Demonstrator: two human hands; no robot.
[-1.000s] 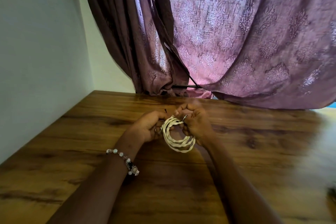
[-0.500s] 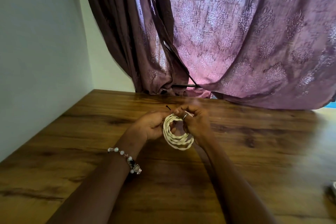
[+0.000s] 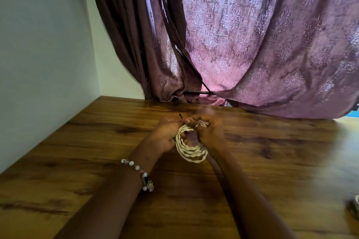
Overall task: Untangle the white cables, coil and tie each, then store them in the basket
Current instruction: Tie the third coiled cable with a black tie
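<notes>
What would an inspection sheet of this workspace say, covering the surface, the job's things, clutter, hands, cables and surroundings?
Surface: wooden table, dark grain.
Job's things: one coiled white cable, held above the table; thin black tie sticking up at its top; basket not seen.
Clutter: blurred object at right edge, cannot identify.
Hands: left hand and right hand both grip the coil's top.
Cables: no loose ones seen.
Surroundings: patterned purple curtain, pale wall.
</notes>
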